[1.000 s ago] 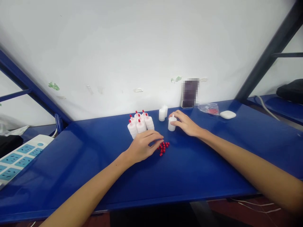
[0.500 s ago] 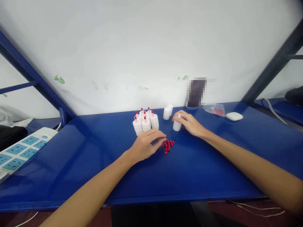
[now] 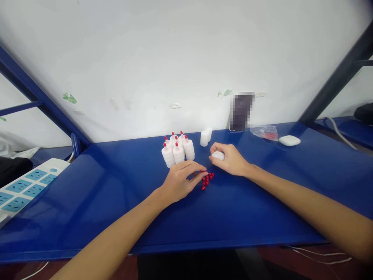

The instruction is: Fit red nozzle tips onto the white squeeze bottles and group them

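Observation:
My right hand is wrapped round a white plastic bottle, which is tilted; its nozzle is hidden by the fingers. My left hand reaches into a small pile of red caps. Its thumb and forefinger are pinched together at the pile's upper left, on what looks like a red cap, mostly covered by the fingertips. Behind this hand stands a tight cluster of white bottles with red caps on their pointed nozzles.
More white bottles stand by the wall, left of a blurred dark phone. To the right lie a clear bag with red pieces and a white rounded object. A power strip lies left on the blue table.
My right hand has turned the bottle from upright to tilted. My left fingertips have moved slightly right, further over the red caps.

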Motion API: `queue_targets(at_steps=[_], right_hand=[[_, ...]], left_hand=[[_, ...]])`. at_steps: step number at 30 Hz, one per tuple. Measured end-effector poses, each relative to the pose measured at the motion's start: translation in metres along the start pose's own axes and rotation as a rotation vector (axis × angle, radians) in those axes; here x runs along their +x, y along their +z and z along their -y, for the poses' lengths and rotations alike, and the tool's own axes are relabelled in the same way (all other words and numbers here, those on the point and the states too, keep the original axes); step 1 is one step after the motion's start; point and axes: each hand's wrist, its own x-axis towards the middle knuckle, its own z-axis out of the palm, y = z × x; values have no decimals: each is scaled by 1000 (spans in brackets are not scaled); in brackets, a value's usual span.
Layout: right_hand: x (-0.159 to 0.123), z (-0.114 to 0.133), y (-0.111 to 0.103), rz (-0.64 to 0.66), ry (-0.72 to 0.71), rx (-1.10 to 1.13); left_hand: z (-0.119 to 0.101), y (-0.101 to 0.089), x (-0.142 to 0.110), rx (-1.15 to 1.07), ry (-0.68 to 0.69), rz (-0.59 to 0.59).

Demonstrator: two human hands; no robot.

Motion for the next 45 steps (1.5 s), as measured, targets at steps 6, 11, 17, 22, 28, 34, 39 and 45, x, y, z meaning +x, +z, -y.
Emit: queue_targets(at_steps=[6,11,17,22,28,34,39,45], right_hand=[[-9,26,-2,176,-306,-252],[-15,35,-4,198,-383,-309],[-21,51,-8,204,-357,-235],[-20,54,-2,220,-207,-240],[-23,54,3,209,-273,-238],[-19,50,0,189,-255,-245],[-10,28,-6,82,-182,-211],[0,7,-7,-52,-1,-134]], left_hand=[[-6,1,2,-5,-24,-125],[-7,1,1,-1,17,-102],[-6,0,0,-32,79,-60],[-6,-1,-2,-24,162,-24],[-8,2,-2,76,191,9],[-4,-1,-3,53,90,46],[1,-10,1,173,-84,7],[13,-11,0,505,-231,197]])
